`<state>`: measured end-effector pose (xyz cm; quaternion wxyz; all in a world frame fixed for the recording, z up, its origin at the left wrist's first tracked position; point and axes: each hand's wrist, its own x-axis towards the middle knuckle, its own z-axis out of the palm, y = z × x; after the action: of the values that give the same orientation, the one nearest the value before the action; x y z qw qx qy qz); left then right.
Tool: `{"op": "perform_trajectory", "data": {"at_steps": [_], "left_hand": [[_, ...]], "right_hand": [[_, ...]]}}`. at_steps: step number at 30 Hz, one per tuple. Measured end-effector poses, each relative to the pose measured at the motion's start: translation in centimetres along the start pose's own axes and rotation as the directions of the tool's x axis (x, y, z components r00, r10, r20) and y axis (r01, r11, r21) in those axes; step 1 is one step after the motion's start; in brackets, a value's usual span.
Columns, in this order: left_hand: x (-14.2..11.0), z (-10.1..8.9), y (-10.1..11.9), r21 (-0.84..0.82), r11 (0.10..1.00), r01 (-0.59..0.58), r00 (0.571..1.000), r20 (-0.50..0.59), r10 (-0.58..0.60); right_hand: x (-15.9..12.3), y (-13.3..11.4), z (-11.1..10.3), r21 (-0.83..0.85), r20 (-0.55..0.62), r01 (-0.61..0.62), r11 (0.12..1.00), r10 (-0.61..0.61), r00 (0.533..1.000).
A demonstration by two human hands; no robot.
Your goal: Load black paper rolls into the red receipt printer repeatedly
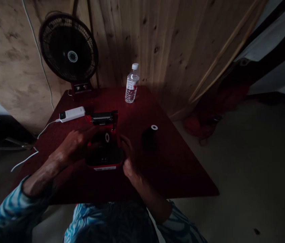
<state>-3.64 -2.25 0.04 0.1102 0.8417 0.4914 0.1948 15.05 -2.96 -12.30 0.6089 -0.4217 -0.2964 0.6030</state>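
Note:
A small red and black printer (105,158) stands with its lid (102,118) raised, near the middle of the table. Inside its body lies a dark roll with a white ring-shaped end (107,137). My left hand (74,143) reaches over the printer's left side, one finger stretched toward the roll; the other fingers are dark and smeared, so their grip is unclear. Along the right side of the printer, my right hand (129,157) holds the casing with its fingers against the wall. A loose black roll with a white core (149,139) is on the table to the right.
Behind the printer are a white power bank (72,114) with a cable, a black fan (68,49) and a water bottle (131,84). The dark red table (180,172) ends at a wooden wall (167,44). Red bundled material (195,123) lies on the floor at right.

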Motion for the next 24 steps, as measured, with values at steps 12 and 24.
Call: {"op": "perform_trajectory", "data": {"at_steps": [12,24], "left_hand": [[-6.3,0.6,-10.9,-0.103,0.937,0.335,0.913,-0.211,-0.349],[-7.4,3.3,-13.7,-0.251,0.825,0.506,0.783,-0.267,-0.561]], "right_hand": [[0.1,0.4,-0.3,-0.012,-0.009,0.006,1.0,-0.006,1.0],[0.4,0.5,-0.3,-0.04,0.008,0.003,0.999,-0.003,1.0]]}}
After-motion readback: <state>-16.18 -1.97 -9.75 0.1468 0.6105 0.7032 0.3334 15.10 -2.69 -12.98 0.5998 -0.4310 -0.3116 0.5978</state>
